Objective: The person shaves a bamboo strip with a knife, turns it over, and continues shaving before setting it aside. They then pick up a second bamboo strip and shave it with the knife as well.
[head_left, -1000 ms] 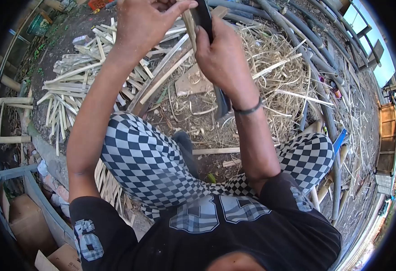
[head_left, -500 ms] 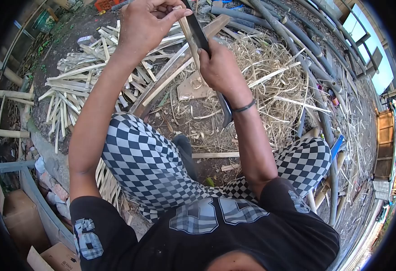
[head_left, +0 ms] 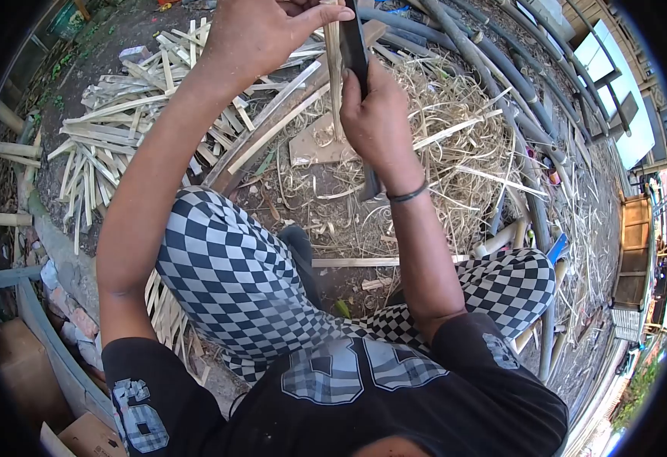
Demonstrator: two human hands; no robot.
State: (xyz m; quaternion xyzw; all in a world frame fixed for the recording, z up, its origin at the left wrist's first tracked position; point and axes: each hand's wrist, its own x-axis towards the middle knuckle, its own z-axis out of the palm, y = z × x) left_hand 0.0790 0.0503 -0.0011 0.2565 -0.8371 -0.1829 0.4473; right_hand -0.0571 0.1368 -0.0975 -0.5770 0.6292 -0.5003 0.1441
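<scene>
My left hand (head_left: pixel 269 34) is at the top edge, its thumb and fingers closed on the upper end of a pale bamboo strip (head_left: pixel 333 72); some fingertips are cut off by the frame. My right hand (head_left: pixel 377 122) is closed around a knife with a broad dark blade (head_left: pixel 355 49), which points up and away from me beside the strip. The knife's long handle sticks out below my right wrist. Behind my right hand, a flat piece of wood (head_left: pixel 303 151) lies on the ground among thin curled shavings (head_left: pixel 448 145).
A pile of split bamboo strips (head_left: pixel 109 145) lies to the left, beside a long wooden beam (head_left: pixel 272 126). Bamboo poles (head_left: pixel 493 61) run along the upper right. My legs in checkered trousers (head_left: pixel 234 266) are bent in front of me. Cardboard boxes (head_left: pixel 25 365) stand at lower left.
Both hands have shifted slightly, the left one up and to the right, with the strip now more upright beside the blade. The whole view has moved a little. Both grips stay the same.
</scene>
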